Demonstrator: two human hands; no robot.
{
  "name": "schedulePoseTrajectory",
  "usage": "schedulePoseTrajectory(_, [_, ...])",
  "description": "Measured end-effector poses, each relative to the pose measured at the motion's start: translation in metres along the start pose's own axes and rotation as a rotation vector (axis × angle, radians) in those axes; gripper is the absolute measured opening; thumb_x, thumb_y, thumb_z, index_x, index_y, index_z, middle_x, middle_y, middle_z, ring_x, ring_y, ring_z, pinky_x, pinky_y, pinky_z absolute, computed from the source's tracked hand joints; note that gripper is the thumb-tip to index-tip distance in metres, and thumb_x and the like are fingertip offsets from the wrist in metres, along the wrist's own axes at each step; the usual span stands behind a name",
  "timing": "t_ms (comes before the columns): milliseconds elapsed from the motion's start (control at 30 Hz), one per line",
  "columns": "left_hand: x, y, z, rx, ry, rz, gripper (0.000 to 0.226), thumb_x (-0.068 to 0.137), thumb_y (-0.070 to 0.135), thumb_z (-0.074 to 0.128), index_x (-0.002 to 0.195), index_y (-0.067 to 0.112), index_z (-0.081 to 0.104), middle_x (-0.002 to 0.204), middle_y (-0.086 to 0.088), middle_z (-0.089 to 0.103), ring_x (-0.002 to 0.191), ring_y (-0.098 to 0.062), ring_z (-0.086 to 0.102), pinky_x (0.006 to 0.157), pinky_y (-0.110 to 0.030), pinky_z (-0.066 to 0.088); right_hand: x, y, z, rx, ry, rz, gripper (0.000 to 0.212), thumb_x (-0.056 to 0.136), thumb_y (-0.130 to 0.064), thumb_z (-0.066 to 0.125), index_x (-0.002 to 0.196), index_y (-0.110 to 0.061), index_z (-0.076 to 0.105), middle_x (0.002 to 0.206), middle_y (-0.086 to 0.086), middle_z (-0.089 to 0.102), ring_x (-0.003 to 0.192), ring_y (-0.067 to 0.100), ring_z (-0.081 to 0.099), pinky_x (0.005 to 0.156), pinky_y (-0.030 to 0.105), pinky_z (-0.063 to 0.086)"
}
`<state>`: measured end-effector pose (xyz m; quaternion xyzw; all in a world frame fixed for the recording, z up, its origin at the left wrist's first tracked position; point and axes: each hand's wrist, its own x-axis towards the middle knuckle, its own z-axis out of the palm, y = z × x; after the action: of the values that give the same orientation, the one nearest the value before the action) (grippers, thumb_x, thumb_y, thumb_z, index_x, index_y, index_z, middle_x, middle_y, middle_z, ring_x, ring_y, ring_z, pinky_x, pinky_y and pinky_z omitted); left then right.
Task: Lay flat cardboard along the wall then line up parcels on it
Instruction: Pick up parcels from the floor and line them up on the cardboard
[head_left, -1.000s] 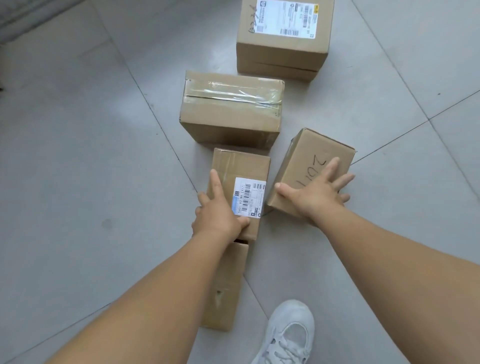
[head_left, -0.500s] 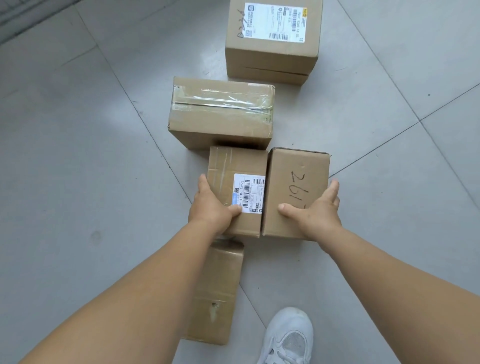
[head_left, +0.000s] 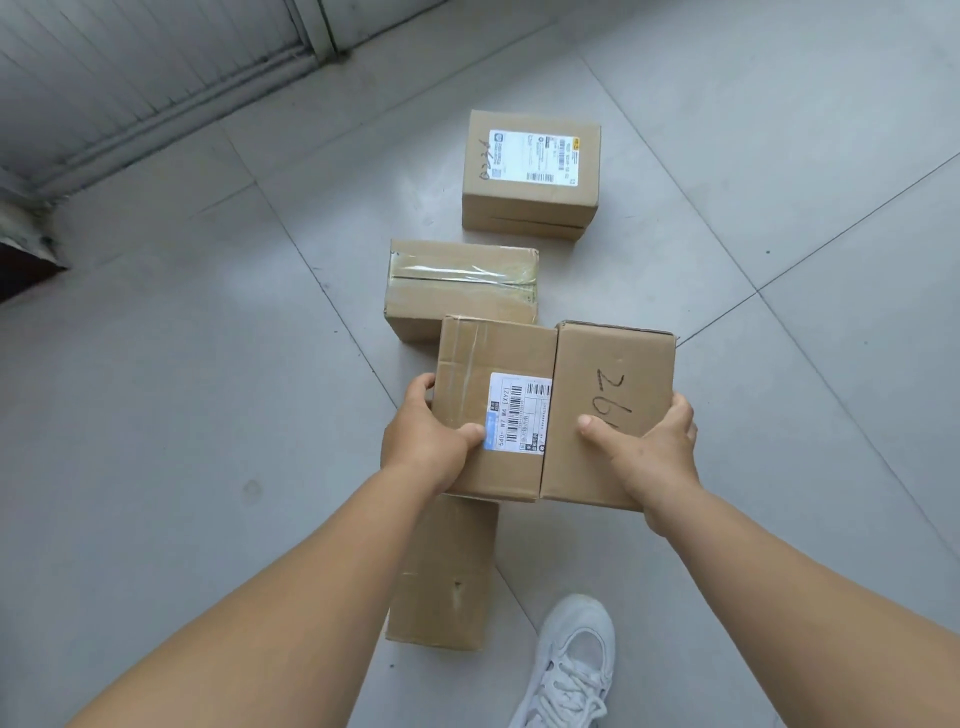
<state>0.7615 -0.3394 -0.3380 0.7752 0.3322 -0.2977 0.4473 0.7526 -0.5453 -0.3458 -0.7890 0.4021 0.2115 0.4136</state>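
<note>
Parcels of plain brown cardboard are held side by side, long axes pointing away from the person: a labelled brown box (head_left: 493, 410) with a white barcode sticker is gripped at its left edge by the left hand (head_left: 423, 441), and a brown box with black handwritten numbers (head_left: 610, 410) is gripped at its right edge by the right hand (head_left: 652, 447). Both boxes are pressed together above the grey tiled floor (head_left: 182, 415). Beyond them a tape-wrapped brown box (head_left: 462, 283) lies crosswise, and a taller labelled carton (head_left: 530, 174) stands farther off. A narrow brown box (head_left: 444, 571) lies beneath the arms, beside a white sneaker (head_left: 571, 660).
</note>
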Motion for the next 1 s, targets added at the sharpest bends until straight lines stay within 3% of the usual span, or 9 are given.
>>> schedulePoseTrajectory(267, [-0.061, 0.031, -0.099, -0.076, 0.031, 0.101, 0.067, 0.080, 0.020, 0.072, 0.136, 0.034, 0.040, 0.114, 0.012, 0.056, 0.100, -0.018, 0.060, 0.088, -0.035, 0.051, -0.098, -0.070, -0.008, 0.097, 0.069, -0.086, 0.103, 0.065, -0.046, 0.079, 0.146, -0.033, 0.018, 0.148, -0.005, 0.027, 0.130, 0.023, 0.040, 0.105, 0.049, 0.038])
schedulePoseTrajectory(467, [-0.120, 0.045, -0.217, -0.150, 0.079, 0.214, 0.063, 0.080, 0.020, 0.071, 0.134, 0.032, 0.042, 0.106, 0.014, 0.053, 0.098, -0.017, 0.058, 0.083, -0.034, 0.050, -0.199, -0.140, 0.007, 0.208, 0.089, -0.194, 0.098, 0.070, -0.042, 0.077, 0.147, -0.034, 0.016, 0.146, -0.006, 0.026, 0.127, 0.023, 0.040, 0.102, 0.050, 0.041])
schedulePoseTrajectory(567, [-0.146, 0.039, -0.264, -0.214, 0.120, 0.224, 0.059, 0.081, 0.020, 0.071, 0.133, 0.029, 0.045, 0.108, 0.013, 0.055, 0.094, -0.015, 0.058, 0.076, -0.030, 0.048, -0.241, -0.167, 0.018, 0.222, 0.069, -0.252, 0.096, 0.072, -0.040, 0.076, 0.146, -0.034, 0.016, 0.146, -0.006, 0.027, 0.127, 0.023, 0.040, 0.102, 0.050, 0.042])
schedulePoseTrajectory(667, [-0.168, 0.029, -0.302, -0.276, 0.174, 0.233, 0.057, 0.083, 0.019, 0.070, 0.133, 0.028, 0.045, 0.100, 0.017, 0.052, 0.079, -0.003, 0.055, 0.064, -0.024, 0.044, -0.275, -0.191, 0.030, 0.220, 0.049, -0.318, 0.096, 0.070, -0.041, 0.076, 0.146, -0.031, 0.019, 0.145, -0.004, 0.028, 0.127, 0.024, 0.040, 0.102, 0.051, 0.041])
schedulePoseTrajectory(800, [-0.194, 0.009, -0.343, -0.343, 0.270, 0.213, 0.057, 0.083, 0.020, 0.070, 0.134, 0.029, 0.045, 0.108, 0.015, 0.052, 0.082, -0.006, 0.054, 0.066, -0.024, 0.043, -0.310, -0.214, 0.048, 0.190, -0.015, -0.401, 0.099, 0.066, -0.044, 0.077, 0.146, -0.031, 0.019, 0.144, -0.005, 0.030, 0.129, 0.024, 0.038, 0.105, 0.050, 0.039])
schedulePoseTrajectory(1000, [-0.234, -0.036, -0.386, -0.407, 0.419, 0.153, 0.057, 0.085, 0.021, 0.067, 0.136, 0.028, 0.043, 0.094, 0.020, 0.048, 0.073, 0.006, 0.049, 0.057, -0.018, 0.040, -0.358, -0.229, 0.083, 0.117, -0.150, -0.507, 0.095, 0.074, -0.037, 0.076, 0.149, -0.026, 0.018, 0.145, -0.002, 0.030, 0.131, 0.023, 0.036, 0.108, 0.048, 0.036])
